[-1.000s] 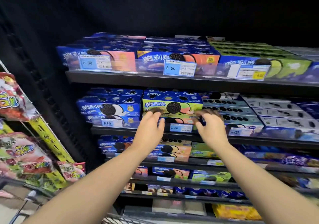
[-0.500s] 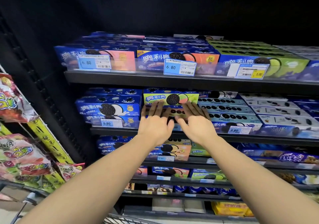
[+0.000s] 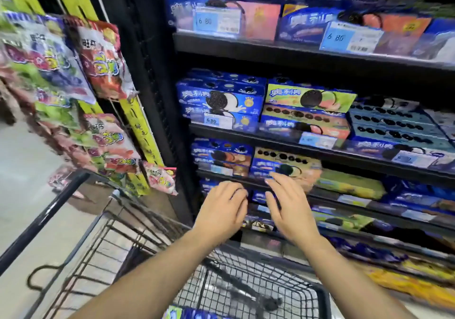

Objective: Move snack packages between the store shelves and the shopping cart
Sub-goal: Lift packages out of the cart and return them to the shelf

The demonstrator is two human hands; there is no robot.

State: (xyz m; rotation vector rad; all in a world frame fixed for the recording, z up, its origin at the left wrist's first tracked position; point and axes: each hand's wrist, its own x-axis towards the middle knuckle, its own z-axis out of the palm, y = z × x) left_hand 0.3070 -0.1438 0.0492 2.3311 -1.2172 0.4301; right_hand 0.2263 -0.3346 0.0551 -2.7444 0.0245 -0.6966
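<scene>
Looking down at two bare hands held side by side in front of the black metal store shelves (image 3: 246, 46). Got the left hand (image 3: 221, 210) with fingers loosely curled, gripping nothing. At its 3 o'clock, the right hand (image 3: 290, 208), fingers stretched out and relaxed, also empty. Pretty blurry, so can't tell whether the right fingertips (image 3: 278, 183) actually touch anything. Just past them at 12 o'clock: a blue and peach cardboard cookie box (image 3: 285, 163) sitting on the third visible shelf down. More blue cardboard cookie boxes (image 3: 221, 99) stacked one shelf up, around 11 o'clock. Down at 6 o'clock, under the forearms, a black wire shopping cart (image 3: 246, 281), plus a blue and green snack package (image 3: 182, 313) peeking in at the bottom edge. Over at 9 o'clock, colourful plastic candy bags (image 3: 103, 55) hanging off yellow strips.
</scene>
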